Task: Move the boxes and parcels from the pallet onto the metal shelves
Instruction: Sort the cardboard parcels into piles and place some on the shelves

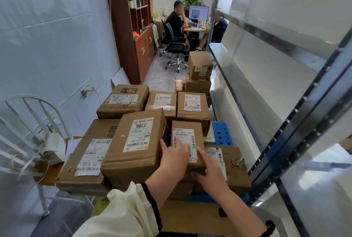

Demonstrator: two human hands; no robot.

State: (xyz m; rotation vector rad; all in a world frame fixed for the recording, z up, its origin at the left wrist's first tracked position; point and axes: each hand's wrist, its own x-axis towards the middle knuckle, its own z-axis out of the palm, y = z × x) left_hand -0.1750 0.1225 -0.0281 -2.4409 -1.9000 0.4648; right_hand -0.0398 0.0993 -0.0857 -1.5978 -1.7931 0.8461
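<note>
Several brown cardboard boxes with white labels are stacked on a blue pallet [222,135]. A small box [185,131] stands in the middle front. My left hand [174,157] lies on its labelled top with fingers spread, the thumb at its left edge. My right hand [209,170] grips its near right corner, fingers curled under the edge. To its left sits a larger box marked 7786 [137,141]. The metal shelves [266,84] run along the right, their levels bare in view.
A white metal chair [24,141] with papers and straps stands at the left wall. Two people sit at a desk [194,29] at the far end, with an office chair [174,46] behind the far boxes. A wooden cabinet [137,27] lines the left wall.
</note>
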